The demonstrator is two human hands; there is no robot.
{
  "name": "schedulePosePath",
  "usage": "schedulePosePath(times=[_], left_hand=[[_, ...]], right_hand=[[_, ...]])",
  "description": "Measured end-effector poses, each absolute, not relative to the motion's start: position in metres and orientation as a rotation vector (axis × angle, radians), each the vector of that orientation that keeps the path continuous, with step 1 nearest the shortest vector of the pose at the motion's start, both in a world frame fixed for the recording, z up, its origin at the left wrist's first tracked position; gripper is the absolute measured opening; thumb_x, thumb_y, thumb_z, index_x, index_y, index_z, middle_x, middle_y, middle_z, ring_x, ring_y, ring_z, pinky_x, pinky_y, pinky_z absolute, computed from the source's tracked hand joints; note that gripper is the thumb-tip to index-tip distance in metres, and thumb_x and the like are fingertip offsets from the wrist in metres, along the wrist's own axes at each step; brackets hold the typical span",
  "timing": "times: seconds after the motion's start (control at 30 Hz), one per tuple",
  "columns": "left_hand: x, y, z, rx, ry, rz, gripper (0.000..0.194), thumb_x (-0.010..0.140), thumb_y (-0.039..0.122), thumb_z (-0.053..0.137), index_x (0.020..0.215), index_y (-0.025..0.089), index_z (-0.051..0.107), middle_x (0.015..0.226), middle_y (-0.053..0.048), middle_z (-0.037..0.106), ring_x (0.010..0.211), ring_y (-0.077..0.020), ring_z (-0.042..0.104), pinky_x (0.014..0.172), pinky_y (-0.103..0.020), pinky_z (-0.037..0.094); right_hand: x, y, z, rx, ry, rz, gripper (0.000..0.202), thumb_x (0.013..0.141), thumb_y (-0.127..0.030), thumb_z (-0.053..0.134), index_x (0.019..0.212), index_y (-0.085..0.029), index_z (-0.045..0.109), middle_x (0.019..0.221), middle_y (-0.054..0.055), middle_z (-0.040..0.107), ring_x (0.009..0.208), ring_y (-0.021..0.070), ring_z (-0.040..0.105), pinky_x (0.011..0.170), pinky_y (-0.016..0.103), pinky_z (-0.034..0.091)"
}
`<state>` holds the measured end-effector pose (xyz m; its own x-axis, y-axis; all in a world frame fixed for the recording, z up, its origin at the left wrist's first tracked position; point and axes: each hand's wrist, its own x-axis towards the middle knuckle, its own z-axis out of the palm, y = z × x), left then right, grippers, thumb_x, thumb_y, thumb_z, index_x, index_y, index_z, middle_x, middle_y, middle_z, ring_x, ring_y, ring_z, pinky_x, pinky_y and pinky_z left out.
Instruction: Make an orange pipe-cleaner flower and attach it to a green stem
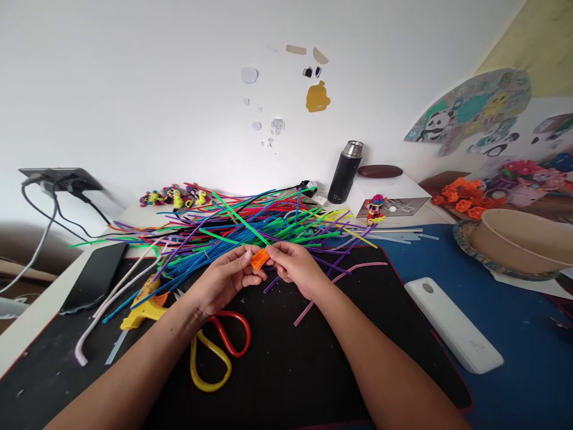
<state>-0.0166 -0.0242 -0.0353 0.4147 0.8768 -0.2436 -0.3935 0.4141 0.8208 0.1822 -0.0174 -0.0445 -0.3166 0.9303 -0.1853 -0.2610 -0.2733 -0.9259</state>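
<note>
Centrally, over the black mat (277, 376), an orange chenille piece (259, 259) sits between the left hand (224, 275) and the right hand (295, 267), both sets of fingers pinched closed on it. A green pipe cleaner (242, 220) slants down to the right fingers; whether they grip it is unclear. Scissors (194, 361) lie beside the left forearm.

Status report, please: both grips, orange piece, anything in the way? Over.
Left grip, right grip: both pinching orange piece. Piece held above black mat. Close by: scissors partly behind left forearm, coloured stems heaped beyond.
</note>
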Motion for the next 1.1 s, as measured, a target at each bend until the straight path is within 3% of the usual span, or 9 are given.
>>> schedulePosePath(times=[0.1,0.17,0.3,0.6,0.8,0.97,1.1], left_hand=[[-0.02,-0.023,-0.035,0.708,0.713,0.887,0.045,0.078,0.025,0.099,0.117,0.014,0.078,0.111,-0.013,0.083,0.096,-0.0259,0.084,0.088,-0.028,0.069],[-0.021,-0.023,-0.035,0.715,0.703,0.88,0.044,0.08,0.019,0.096,0.12,0.015,0.078,0.116,-0.013,0.083,0.103,-0.0274,0.084,0.093,-0.029,0.068],[-0.02,-0.022,-0.037,0.741,0.725,0.887,0.037,0.084,0.015,0.092,0.118,0.015,0.077,0.113,-0.013,0.083,0.1,-0.0265,0.085,0.088,-0.027,0.069],[-0.014,-0.023,-0.039,0.851,0.77,0.979,0.039,0.08,0.033,0.098,0.109,0.015,0.08,0.101,-0.011,0.085,0.084,-0.0235,0.084,0.077,-0.028,0.07],[-0.011,-0.026,-0.036,0.947,0.819,1.014,0.041,0.085,0.041,0.094,0.114,0.016,0.08,0.108,-0.014,0.084,0.09,-0.026,0.084,0.083,-0.034,0.07],[-0.008,-0.028,-0.035,1.086,0.82,1.023,0.048,0.08,0.039,0.098,0.118,0.018,0.076,0.109,-0.012,0.084,0.09,-0.0255,0.083,0.086,-0.037,0.069],[-0.005,-0.031,-0.034,1.274,0.893,1.054,0.049,0.085,0.045,0.093,0.122,0.019,0.074,0.104,-0.01,0.084,0.086,-0.025,0.082,0.087,-0.04,0.068]], right_hand=[[0.184,-0.017,-0.044,-0.96,-1.002,1.754,0.052,0.076,-0.065,0.088,0.086,-0.019,0.067,0.055,-0.009,0.047,0.043,0.0051,0.028,0.045,0.024,0.013],[0.185,-0.016,-0.044,-0.938,-0.985,1.768,0.051,0.077,-0.064,0.088,0.086,-0.019,0.066,0.055,-0.01,0.046,0.043,0.0049,0.028,0.045,0.024,0.013],[0.185,-0.017,-0.045,-0.921,-0.985,1.779,0.051,0.078,-0.064,0.088,0.083,-0.019,0.066,0.055,-0.009,0.046,0.043,0.0047,0.026,0.045,0.024,0.011],[0.182,-0.018,-0.044,-0.897,-0.988,1.79,0.055,0.081,-0.069,0.084,0.08,-0.019,0.062,0.057,-0.009,0.046,0.043,0.0046,0.026,0.047,0.026,0.012],[0.181,-0.019,-0.045,-0.932,-0.973,1.747,0.055,0.079,-0.069,0.085,0.079,-0.02,0.059,0.056,-0.009,0.045,0.043,0.0054,0.027,0.047,0.026,0.013],[0.181,-0.019,-0.045,-0.932,-0.959,1.749,0.054,0.079,-0.068,0.086,0.084,-0.02,0.061,0.056,-0.01,0.046,0.043,0.0053,0.026,0.047,0.026,0.014],[0.18,-0.019,-0.044,-0.923,-0.952,1.753,0.055,0.078,-0.067,0.087,0.081,-0.02,0.059,0.055,-0.01,0.046,0.043,0.0049,0.026,0.047,0.026,0.013]])
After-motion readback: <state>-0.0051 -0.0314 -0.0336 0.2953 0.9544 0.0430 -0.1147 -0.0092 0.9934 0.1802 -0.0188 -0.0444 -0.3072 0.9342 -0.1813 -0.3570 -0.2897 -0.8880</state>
